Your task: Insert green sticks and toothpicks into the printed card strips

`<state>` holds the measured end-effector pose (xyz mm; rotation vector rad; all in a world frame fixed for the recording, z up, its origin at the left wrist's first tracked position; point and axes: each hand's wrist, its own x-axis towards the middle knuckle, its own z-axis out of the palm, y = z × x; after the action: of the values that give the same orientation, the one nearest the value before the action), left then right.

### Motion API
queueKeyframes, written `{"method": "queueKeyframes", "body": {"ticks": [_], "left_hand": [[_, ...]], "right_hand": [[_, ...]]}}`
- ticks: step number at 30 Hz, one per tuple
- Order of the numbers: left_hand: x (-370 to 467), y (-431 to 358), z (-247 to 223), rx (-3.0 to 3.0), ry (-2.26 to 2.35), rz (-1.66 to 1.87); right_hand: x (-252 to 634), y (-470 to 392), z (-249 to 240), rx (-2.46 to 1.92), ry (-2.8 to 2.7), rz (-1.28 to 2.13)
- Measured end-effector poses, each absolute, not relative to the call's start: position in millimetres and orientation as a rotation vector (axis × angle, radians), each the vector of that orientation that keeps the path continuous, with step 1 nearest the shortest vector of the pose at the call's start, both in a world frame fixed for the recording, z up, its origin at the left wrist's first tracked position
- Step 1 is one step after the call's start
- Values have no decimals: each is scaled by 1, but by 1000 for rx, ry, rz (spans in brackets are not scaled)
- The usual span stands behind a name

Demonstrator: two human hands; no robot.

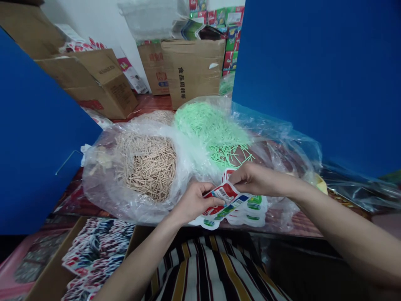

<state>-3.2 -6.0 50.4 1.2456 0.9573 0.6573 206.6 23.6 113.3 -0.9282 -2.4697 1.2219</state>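
Note:
My left hand (196, 201) grips a printed red, blue and green packet (224, 193) by its left side, thumb on top. Closed at the packet's upper right is my right hand (252, 179), its fingertips partly hidden against the packaging; another red-and-white piece shows behind them. Below both hands, at the table's front edge, lies a pile of similar white-edged packets (252, 215). Just beyond, thin green sticks (203, 121) fill a clear plastic bag. Beige sticks (156, 167) lie in another clear bag to the left of my hands.
An open carton (59, 269) at lower left holds many printed packets (100, 246). Cardboard boxes (194, 69) stand at the back, with colourful small boxes behind. Blue panels (316, 75) rise on both sides. Loose clear plastic (282, 146) spreads across the table's right.

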Motion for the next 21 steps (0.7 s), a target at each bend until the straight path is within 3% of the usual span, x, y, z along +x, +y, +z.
{"method": "queueKeyframes", "body": {"ticks": [14, 21], "left_hand": [[-25, 0, 35, 1096, 978, 640], [-28, -2, 28, 989, 984, 700]], "right_hand": [[195, 25, 96, -954, -2484, 1166], [188, 22, 86, -971, -2495, 871]]}}
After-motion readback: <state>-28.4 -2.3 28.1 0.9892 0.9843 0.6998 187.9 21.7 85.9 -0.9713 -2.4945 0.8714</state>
